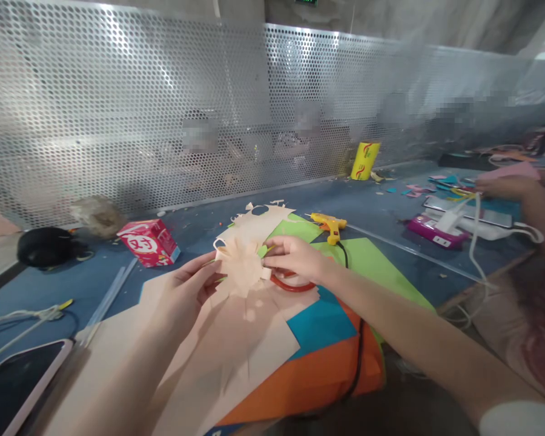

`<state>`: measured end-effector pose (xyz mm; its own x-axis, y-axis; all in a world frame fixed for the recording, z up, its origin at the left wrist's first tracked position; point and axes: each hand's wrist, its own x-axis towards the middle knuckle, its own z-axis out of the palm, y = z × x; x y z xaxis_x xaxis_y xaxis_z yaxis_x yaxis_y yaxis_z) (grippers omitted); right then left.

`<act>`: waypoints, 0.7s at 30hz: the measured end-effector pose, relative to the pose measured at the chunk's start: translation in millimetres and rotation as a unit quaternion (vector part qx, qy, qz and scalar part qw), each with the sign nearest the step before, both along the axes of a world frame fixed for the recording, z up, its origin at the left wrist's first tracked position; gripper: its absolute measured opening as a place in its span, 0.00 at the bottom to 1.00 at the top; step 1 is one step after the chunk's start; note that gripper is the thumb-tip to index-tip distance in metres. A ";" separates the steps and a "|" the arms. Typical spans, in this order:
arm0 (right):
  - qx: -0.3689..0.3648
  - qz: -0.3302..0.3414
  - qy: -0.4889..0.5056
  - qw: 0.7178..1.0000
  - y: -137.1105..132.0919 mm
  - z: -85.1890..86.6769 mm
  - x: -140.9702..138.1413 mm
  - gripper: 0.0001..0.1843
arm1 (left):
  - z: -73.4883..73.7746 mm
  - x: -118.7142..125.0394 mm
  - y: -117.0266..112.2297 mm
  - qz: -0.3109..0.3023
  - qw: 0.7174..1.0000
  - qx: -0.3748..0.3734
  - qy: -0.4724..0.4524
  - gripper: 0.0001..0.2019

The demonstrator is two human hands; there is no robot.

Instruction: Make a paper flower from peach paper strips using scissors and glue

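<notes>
A cream paper flower with cut, curled petals is held up between my two hands, over sheets of pale paper. My left hand pinches its left edge, fingers closed. At its right side my right hand has its fingers closed by a small green paper piece and a petal. Red-handled scissors lie under my right hand, partly hidden. Behind it a yellow hot glue gun rests on green paper, its black cord running down over blue and orange sheets.
To the left are a pink box, clear glue sticks, a phone and a black pouch. A yellow can stands near the perforated metal screen. At right, a co-worker's hand is above a purple power strip with white cables.
</notes>
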<state>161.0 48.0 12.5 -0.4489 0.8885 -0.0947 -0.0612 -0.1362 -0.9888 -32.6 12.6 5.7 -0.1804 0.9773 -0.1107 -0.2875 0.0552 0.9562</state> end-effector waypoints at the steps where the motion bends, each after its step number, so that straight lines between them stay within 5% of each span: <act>1: -0.001 -0.002 0.008 1.000 0.7 -0.9 -0.2 0.11 | -1.3 -1.1 0.5 -0.003 1.000 0.003 0.000 0.10; 13: 0.103 -0.043 -0.023 0.993 12.8 -11.7 6.4 0.13 | -2.1 -1.7 -0.5 -0.005 0.991 -0.022 0.132 0.17; 21: 0.142 -0.009 -0.064 0.988 13.0 -12.1 8.8 0.07 | -0.1 -2.9 -3.0 -0.028 0.987 -0.019 0.155 0.16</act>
